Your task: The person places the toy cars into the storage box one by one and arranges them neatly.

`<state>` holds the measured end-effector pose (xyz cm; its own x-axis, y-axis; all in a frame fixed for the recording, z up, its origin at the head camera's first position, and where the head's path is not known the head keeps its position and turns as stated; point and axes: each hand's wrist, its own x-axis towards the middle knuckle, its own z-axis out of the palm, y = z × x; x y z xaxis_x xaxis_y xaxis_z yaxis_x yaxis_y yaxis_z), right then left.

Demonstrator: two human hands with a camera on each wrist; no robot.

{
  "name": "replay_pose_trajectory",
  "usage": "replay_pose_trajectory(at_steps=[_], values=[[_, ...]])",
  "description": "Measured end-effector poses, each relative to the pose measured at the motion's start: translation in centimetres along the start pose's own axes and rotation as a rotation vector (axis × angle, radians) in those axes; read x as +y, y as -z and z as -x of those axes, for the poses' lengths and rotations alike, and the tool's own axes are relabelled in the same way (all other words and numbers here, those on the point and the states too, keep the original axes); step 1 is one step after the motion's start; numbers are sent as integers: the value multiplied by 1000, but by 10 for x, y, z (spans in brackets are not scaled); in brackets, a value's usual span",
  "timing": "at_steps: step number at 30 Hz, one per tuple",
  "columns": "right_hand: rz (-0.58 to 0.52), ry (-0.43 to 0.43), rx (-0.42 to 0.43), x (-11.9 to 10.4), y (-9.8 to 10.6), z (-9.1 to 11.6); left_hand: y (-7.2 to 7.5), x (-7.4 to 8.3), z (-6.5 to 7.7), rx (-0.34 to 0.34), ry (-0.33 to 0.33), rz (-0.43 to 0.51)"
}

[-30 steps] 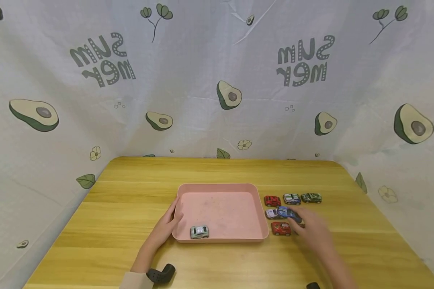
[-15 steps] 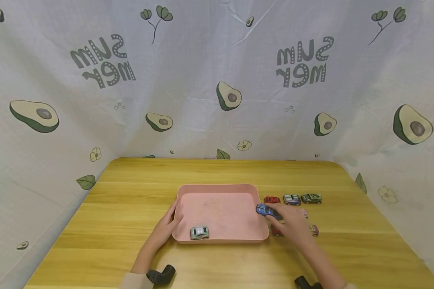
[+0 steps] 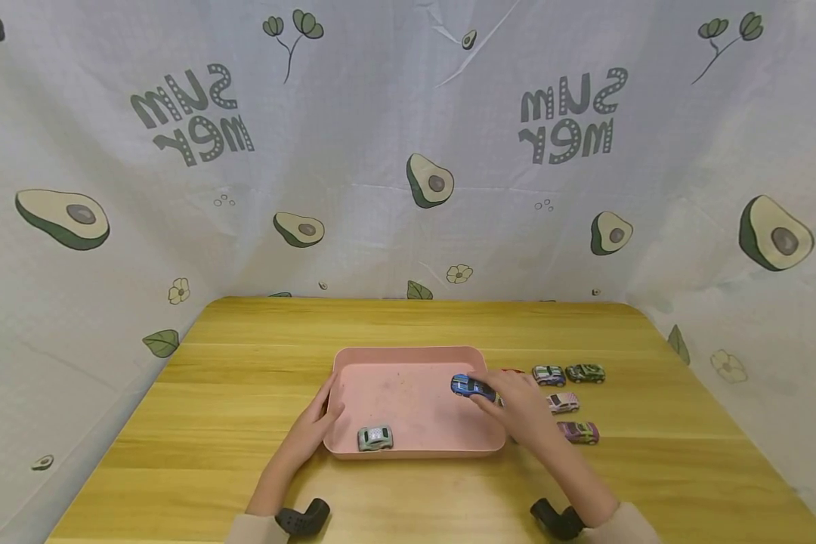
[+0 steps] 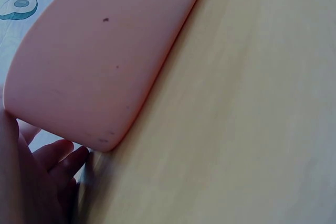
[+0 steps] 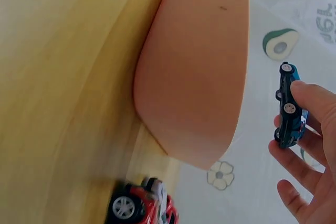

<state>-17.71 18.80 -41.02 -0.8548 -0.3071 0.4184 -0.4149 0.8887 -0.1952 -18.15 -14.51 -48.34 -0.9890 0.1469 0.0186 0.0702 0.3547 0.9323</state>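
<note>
The head view is evenly bright under soft, diffuse light, with creases in the curtain (image 3: 360, 113) catching thin pale streaks and a pale sheen on the tabletop (image 3: 258, 325) in front of the pink tray (image 3: 408, 400). Its wide lens spreads the sides. The left wrist view is dimmer and cooler, its left hand (image 4: 50, 182) sunk in shadow, the wood grain smeared. The right wrist view is warmer; the right hand (image 5: 326, 182) is well lit, the nearby wood soft.

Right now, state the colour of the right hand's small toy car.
Blue toy car, clearest in the head view.
</note>
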Motion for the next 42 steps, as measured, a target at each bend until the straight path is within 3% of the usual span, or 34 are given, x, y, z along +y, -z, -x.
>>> replay_pose_trajectory(at_steps=[9, 25, 32, 42], values=[[-15, 11, -70, -19, -7, -16, 0, 0, -1, -2, 9, -8], [-40, 189, -23, -51, -27, -30, 1, 0, -2, -1, 5, -10], [-99, 159, -119, -67, -35, -35, 0, 0, -2, -4, 4, -17], [-108, 185, -143, -84, -53, -40, 0, -2, -3, 5, 10, -18]])
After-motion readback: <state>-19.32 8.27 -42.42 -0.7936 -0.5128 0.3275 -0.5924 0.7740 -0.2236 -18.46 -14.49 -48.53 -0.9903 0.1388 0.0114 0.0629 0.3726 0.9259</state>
